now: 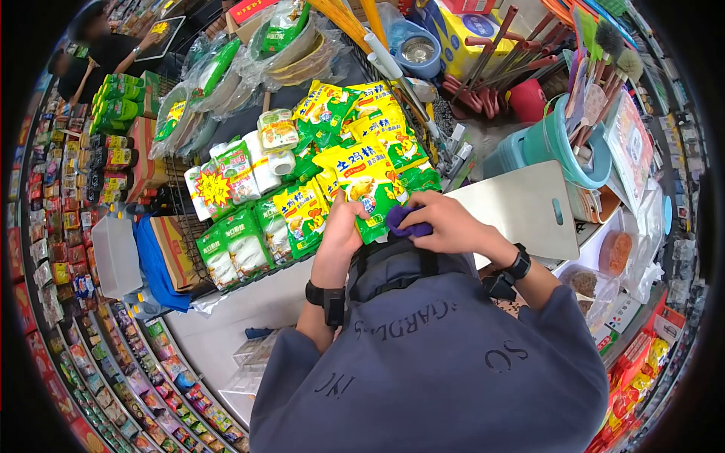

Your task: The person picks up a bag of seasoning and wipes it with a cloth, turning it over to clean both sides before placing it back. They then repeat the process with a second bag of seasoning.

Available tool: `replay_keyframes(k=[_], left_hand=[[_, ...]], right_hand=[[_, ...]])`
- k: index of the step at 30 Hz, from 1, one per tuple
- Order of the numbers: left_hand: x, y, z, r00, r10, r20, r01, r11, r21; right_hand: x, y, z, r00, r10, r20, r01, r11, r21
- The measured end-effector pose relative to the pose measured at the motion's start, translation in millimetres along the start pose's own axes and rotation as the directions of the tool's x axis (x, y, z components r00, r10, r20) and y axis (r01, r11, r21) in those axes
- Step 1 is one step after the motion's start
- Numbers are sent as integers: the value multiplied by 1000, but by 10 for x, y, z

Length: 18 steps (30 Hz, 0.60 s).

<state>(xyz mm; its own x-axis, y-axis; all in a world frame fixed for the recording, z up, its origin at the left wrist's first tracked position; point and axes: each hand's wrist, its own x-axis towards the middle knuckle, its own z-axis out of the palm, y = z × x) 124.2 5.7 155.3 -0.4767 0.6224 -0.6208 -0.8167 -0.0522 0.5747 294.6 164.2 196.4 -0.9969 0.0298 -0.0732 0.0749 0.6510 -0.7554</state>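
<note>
My left hand [343, 225] grips the lower left edge of a yellow and green seasoning packet [362, 175] with Chinese lettering and a picture of food. My right hand [447, 223] is closed on a bunched purple cloth [403, 220], which lies against the packet's lower right side. Behind it are several similar packets [377, 130], heaped on a display rack. Left of my left hand stand clear-fronted green packs of white noodles [234, 253]. White rolls and packs [260, 162] lie just beyond them.
A white cutting board [521, 208] lies right of my hands, near a teal bucket [563, 147] holding brushes. Bagged bowls [283, 57] are at the rack's back. A translucent bin [115, 257] is at left. Another person [113, 49] stands at the far left.
</note>
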Motion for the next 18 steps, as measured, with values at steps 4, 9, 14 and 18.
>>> replay_keyframes(k=[4, 9, 14, 18], left_hand=[[-39, -3, -5, 999, 33, 37, -35, 998, 49], [-18, -133, 48, 1000, 16, 1, -16, 986, 169], [40, -260, 20, 999, 34, -25, -30, 991, 132], [63, -259, 13, 997, 53, 50, -55, 998, 30]], right_hand=[[-11, 80, -193, 982, 94, -167, -82, 994, 75], [94, 106, -352, 937, 72, -343, -20, 988, 153], [72, 120, -433, 877, 167, -451, -53, 966, 253], [5, 192, -456, 821, 231, -522, -48, 939, 341]])
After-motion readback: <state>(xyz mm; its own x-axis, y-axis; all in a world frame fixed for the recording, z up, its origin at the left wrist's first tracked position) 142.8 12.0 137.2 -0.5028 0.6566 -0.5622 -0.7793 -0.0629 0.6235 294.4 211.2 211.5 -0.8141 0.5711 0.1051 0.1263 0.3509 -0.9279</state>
